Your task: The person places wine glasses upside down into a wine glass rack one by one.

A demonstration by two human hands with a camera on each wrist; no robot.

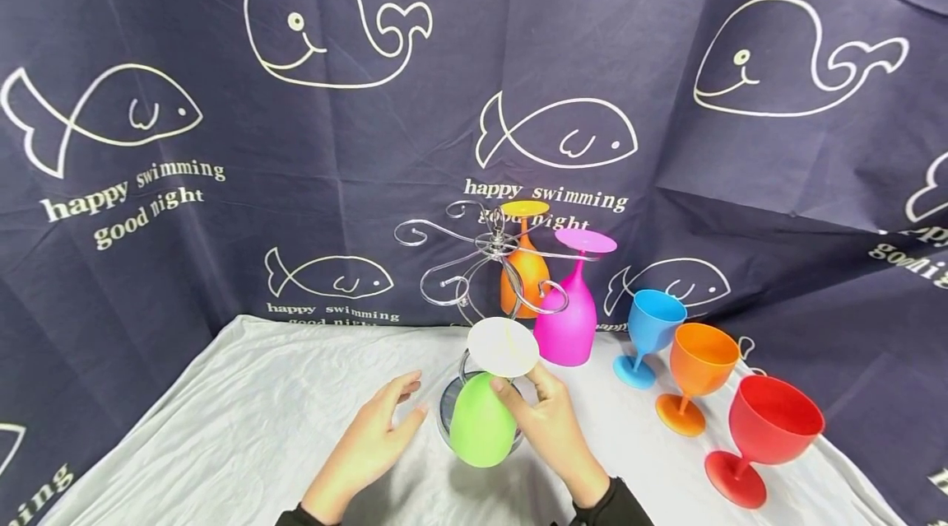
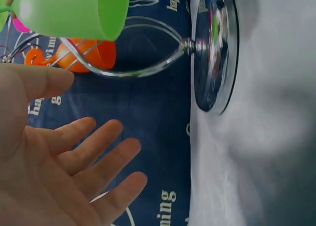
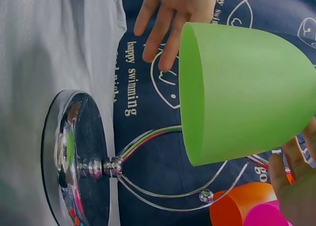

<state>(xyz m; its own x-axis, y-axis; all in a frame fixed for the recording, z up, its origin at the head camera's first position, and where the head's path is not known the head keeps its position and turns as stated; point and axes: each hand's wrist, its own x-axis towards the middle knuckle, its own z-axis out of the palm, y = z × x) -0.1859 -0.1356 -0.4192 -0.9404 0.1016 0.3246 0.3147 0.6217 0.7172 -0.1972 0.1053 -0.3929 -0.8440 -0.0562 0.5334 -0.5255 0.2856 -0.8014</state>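
Over the left half of the bench (image 1: 296, 394), the left hand (image 1: 374, 439) is free of any object, its fingers spread and relaxed beside the chrome rack (image 1: 497, 243). Next comes the green goblet (image 1: 481, 423), upside down in front of the rack, its mouth held clear of the rack's base; whether its foot touches a rack arm, I cannot tell. The right hand (image 1: 551, 423) pinches it at the narrow end of the bowl, close under the foot. It looks like thin matte plastic: probably light, fairly stiff, not very slippery, unlikely to shatter. The stem end seems the best hold, since squeezing the rim might flex it. Farther right, a hanging orange goblet (image 1: 535, 267) and a magenta goblet (image 1: 569, 328) sit inverted on the rack, towards the bench's far edge. Along its right edge stand a blue goblet (image 1: 655, 324), a standing orange goblet (image 1: 699, 361) and, nearest, a red goblet (image 1: 770, 419).
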